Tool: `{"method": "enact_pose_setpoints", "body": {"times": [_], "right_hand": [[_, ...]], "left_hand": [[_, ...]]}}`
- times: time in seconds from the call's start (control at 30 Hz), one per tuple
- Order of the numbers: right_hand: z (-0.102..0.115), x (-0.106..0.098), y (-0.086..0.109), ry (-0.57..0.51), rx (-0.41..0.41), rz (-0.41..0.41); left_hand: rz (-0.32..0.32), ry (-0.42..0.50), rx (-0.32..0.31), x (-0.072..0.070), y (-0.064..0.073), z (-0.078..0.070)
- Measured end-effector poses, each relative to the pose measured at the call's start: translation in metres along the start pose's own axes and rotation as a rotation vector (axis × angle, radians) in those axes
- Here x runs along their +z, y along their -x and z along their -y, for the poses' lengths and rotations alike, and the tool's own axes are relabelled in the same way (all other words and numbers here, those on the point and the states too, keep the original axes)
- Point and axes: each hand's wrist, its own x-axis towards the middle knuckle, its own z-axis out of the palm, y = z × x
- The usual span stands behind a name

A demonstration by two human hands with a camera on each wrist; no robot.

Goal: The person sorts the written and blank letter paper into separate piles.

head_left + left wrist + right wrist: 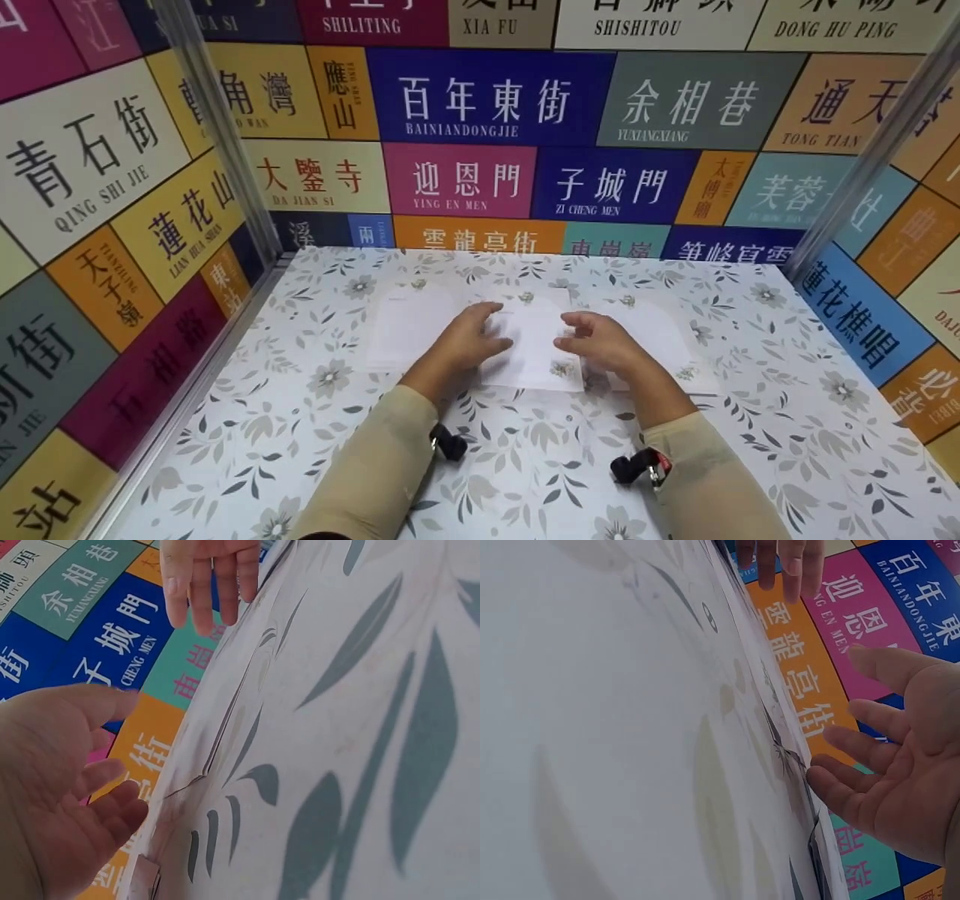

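Three pale sheets of paper with small floral prints lie in a row on the table: a left sheet, a middle sheet and a right sheet. My left hand is over the left edge of the middle sheet, its fingers relaxed and holding nothing. Facing it, my right hand hovers between the middle and right sheets, fingers loosely bent around nothing. In the right wrist view the right hand shows spread fingers. The left wrist view shows the left hand with a bare palm.
A white cloth with grey leaves and flowers covers the table. Colourful panels with printed characters stand behind it and at both sides. Metal posts rise at the back corners. Each sleeve carries a small black device near the wrist.
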Motion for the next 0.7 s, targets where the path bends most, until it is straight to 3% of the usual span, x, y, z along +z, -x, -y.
{"method": "enact_pose_setpoints", "body": {"times": [0.17, 0.33, 0.5, 0.7], "right_hand": [[-0.001, 0.002, 0.004, 0.196, -0.057, 0.109], [-0.001, 0.0, 0.007, 0.348, -0.101, 0.21], [-0.001, 0.0, 0.009, 0.414, -0.079, 0.236], [-0.001, 0.0, 0.008, 0.433, -0.071, 0.235]], "left_hand": [[0.158, -0.168, 0.07, 0.002, 0.006, 0.004], [0.261, -0.31, 0.094, 0.004, 0.01, 0.005], [0.292, -0.394, 0.069, 0.006, 0.014, 0.004], [0.284, -0.405, 0.036, 0.007, 0.014, 0.002]]}}
